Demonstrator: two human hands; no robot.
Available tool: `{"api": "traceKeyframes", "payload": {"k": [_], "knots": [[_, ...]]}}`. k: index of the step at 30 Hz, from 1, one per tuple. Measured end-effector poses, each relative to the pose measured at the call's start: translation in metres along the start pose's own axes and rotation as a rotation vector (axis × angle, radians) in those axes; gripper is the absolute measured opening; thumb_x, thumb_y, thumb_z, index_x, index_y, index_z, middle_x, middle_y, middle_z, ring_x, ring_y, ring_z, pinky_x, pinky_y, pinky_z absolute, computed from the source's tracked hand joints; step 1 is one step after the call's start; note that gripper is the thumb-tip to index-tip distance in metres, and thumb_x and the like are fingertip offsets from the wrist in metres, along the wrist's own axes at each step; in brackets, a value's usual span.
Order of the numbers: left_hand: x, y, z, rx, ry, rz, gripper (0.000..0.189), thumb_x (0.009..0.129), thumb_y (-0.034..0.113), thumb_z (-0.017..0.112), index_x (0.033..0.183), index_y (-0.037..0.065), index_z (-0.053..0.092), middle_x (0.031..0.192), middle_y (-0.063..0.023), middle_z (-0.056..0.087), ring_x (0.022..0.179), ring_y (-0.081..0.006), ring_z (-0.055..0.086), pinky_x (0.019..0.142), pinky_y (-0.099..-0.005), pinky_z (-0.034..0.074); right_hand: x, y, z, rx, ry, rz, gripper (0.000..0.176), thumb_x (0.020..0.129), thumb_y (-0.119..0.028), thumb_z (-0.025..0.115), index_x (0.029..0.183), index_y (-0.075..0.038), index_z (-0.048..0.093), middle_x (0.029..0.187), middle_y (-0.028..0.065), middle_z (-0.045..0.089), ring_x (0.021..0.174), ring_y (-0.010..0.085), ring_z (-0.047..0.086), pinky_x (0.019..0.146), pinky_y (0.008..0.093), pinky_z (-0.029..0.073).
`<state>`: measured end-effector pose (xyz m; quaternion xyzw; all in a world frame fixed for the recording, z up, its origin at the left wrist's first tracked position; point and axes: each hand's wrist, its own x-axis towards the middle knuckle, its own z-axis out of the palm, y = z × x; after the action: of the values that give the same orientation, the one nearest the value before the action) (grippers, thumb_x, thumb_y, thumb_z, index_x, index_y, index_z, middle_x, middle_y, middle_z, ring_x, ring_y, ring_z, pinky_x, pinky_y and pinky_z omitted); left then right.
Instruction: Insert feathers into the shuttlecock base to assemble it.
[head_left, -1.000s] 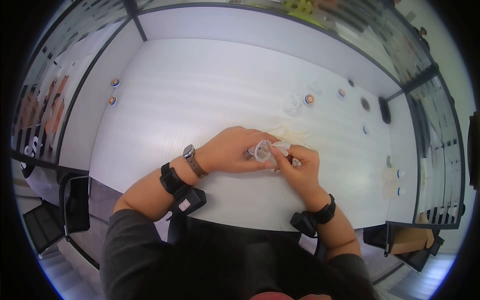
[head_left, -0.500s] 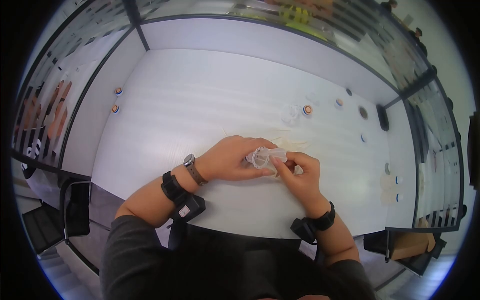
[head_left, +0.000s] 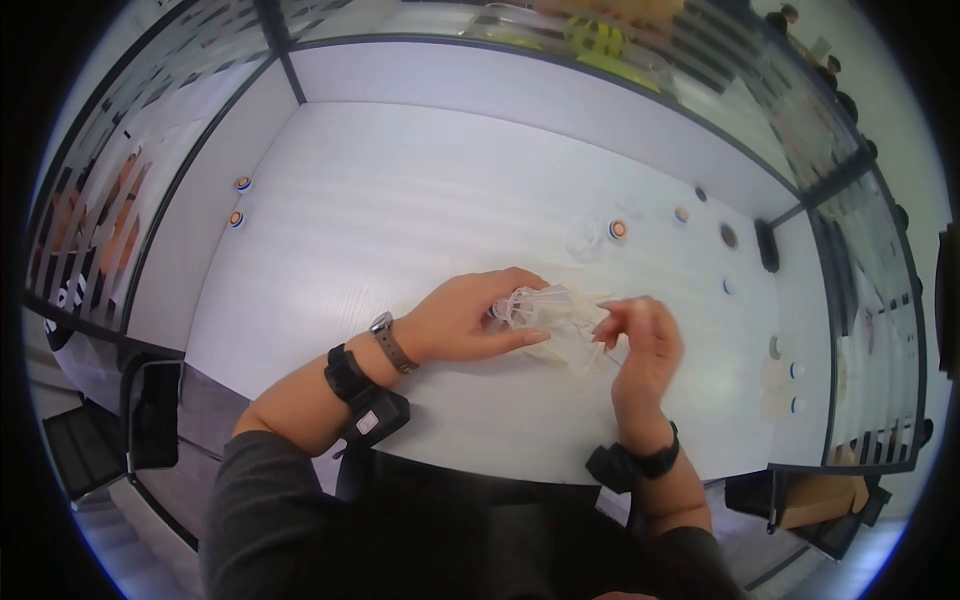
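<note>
My left hand rests near the middle of the table, its fingers and thumb curved round a clear plastic cup-like piece with a ribbed, open rim. Just right of it, my right hand is raised with curled fingers, blurred by motion; whether it holds anything is unclear. A crumpled, pale translucent sheet lies between and below the hands.
Small round caps with orange centres stand beyond my hands, two more at the left edge. Clear plastic pieces lie beside one cap. Dark discs and blue-white caps are at the right. Low partitions enclose the table.
My right hand has moved right, away from the clear plastic piece it was touching. My left hand has stayed on the piece, and more of the pale sheet shows.
</note>
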<state>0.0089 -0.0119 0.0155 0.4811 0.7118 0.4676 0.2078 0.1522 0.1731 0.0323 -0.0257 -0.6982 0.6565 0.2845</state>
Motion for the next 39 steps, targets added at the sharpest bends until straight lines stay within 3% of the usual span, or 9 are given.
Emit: {"api": "traceKeyframes", "payload": {"k": [7,12,16,20,23,28,32,35,39], "knots": [[0.001,-0.009,0.006,0.034,0.14,0.027,0.046,0.083,0.026,0.078,0.117,0.003,0.057,0.099,-0.0092,0.064,0.088,-0.0173,0.062,0.079,-0.0308,0.051,-0.02,-0.119,0.037,0.877,-0.783,0.309,0.085,0.096,-0.066,0.024,0.13,0.008,0.051,0.128,0.0361,0.052,0.116,0.0496,0.055,0.098,0.064,0.039],[0.002,-0.011,0.005,-0.035,0.127,0.028,0.043,0.084,0.025,0.079,0.115,0.004,0.057,0.092,-0.0046,0.061,0.083,-0.0146,0.058,0.076,-0.0288,0.049,-0.017,-0.142,0.046,1.055,-1.142,0.305,0.091,0.098,-0.062,0.03,0.141,0.019,0.033,0.147,0.0319,0.039,0.141,0.0389,0.035,0.122,0.0401,0.013],[0.001,-0.011,0.007,0.021,0.138,0.061,0.045,0.084,0.026,0.078,0.117,0.004,0.057,0.092,-0.0051,0.062,0.083,-0.0147,0.059,0.076,-0.0286,0.05,-0.055,-0.151,0.073,1.379,-0.844,0.425,0.081,0.1,-0.056,0.031,0.142,0.013,0.038,0.146,0.0273,0.043,0.139,0.0308,0.041,0.12,0.0301,0.016],[0.001,-0.01,0.006,0.03,0.13,0.066,0.046,0.084,0.026,0.079,0.117,0.003,0.057,0.091,-0.005,0.061,0.082,-0.0148,0.059,0.075,-0.0286,0.049,-0.03,-0.157,0.048,1.177,-1.084,0.679,0.088,0.094,-0.064,0.041,0.147,0.006,0.036,0.151,0.0225,0.039,0.142,0.0325,0.035,0.122,0.0366,0.008],[0.001,-0.005,0.005,0.037,0.126,0.027,0.045,0.084,0.025,0.079,0.116,0.003,0.056,0.089,-0.0045,0.06,0.081,-0.0139,0.058,0.075,-0.0275,0.049,-0.034,-0.132,0.038,0.958,-1.055,0.39,0.087,0.094,-0.069,0.031,0.126,0.008,0.053,0.132,0.0309,0.052,0.117,0.0428,0.053,0.106,0.0528,0.031],[0.003,-0.011,0.008,0.013,0.298,0.074,0.044,0.083,0.028,0.079,0.113,0.004,0.058,0.086,-0.0049,0.059,0.076,-0.0145,0.056,0.072,-0.0276,0.048,0.009,-0.079,-0.005,-0.21,-0.16,0.114,0.048,0.103,-0.031,0.046,0.083,0.005,0.07,0.076,0.0131,0.07,0.07,0.0209,0.067,0.071,0.0345,0.052],[0.007,-0.014,0.009,-0.017,0.38,0.045,0.043,0.082,0.026,0.08,0.111,0.005,0.057,0.084,-0.0037,0.058,0.076,-0.0138,0.055,0.071,-0.0278,0.048,0.03,0.019,-0.026,-0.729,-0.073,-0.076,0.02,0.089,-0.021,0.07,0.091,-0.001,0.07,0.095,0.012,0.071,0.096,0.0293,0.065,0.085,0.0376,0.05],[0.008,-0.016,0.008,-0.01,0.39,0.011,0.043,0.082,0.027,0.08,0.109,0.006,0.055,0.083,-0.0022,0.058,0.075,-0.0123,0.055,0.07,-0.0272,0.047,0.027,0.033,-0.026,-0.79,-0.198,-0.097,0.033,0.08,-0.022,0.078,0.107,-0.005,0.07,0.118,0.014,0.067,0.125,0.0341,0.053,0.102,0.0424,0.044],[0.007,-0.011,0.008,0.004,0.383,-0.045,0.039,0.085,0.021,0.079,0.11,0.005,0.053,0.085,0.0006,0.056,0.077,-0.0071,0.052,0.07,-0.0235,0.045,0.023,0.036,-0.025,-0.846,-0.363,-0.289,0.035,0.078,-0.021,0.079,0.109,-0.008,0.072,0.127,0.0148,0.063,0.132,0.0363,0.048,0.109,0.0475,0.037]]}}
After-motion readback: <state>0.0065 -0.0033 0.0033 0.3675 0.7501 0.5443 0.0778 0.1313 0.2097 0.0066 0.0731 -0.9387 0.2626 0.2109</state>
